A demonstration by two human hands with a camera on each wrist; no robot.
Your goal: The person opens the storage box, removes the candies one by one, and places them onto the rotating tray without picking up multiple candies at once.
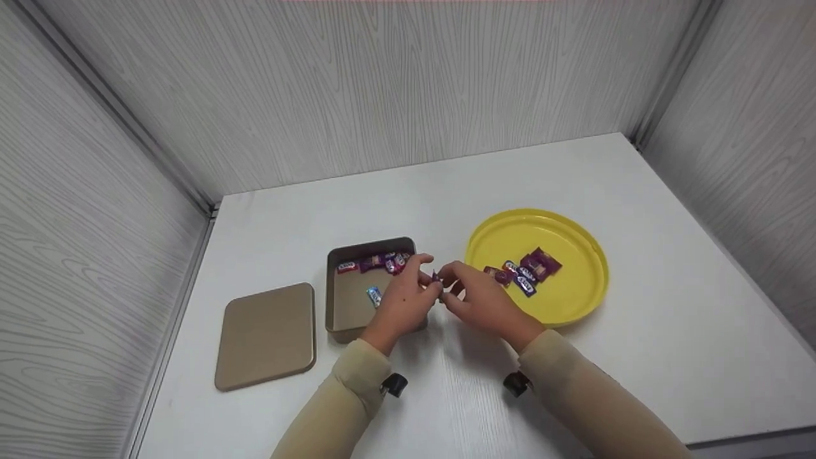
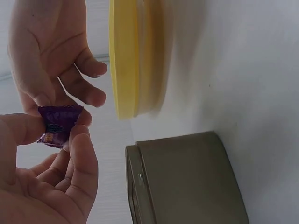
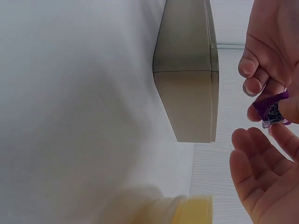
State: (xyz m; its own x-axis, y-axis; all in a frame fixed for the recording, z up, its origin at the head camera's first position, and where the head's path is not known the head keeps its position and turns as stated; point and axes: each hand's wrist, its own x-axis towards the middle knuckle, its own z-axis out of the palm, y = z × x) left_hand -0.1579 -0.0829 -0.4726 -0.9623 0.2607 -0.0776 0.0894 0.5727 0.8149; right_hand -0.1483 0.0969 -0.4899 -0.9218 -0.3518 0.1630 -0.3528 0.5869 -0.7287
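Note:
A small purple-wrapped candy [image 2: 60,125] is held up between my two hands. My left hand [image 1: 408,296] pinches it between thumb and index finger, the other fingers loosely curled. From the other side, my right hand [image 1: 481,299] has its thumb and index finger at the wrapper's edge, the remaining fingers spread apart. Under the left hand stands an open square tin [image 1: 338,290] with several wrapped candies [image 1: 373,261] along its far side and a light blue one [image 1: 374,296] nearer. Beside the right hand lies a round yellow tray [image 1: 574,293] bearing several purple, red and blue candies [image 1: 539,262].
A square brownish lid [image 1: 266,336] lies flat on the white table [image 1: 446,197], left of the tin. Pale wood-grain panels [image 1: 408,83] enclose the table at the back and both sides.

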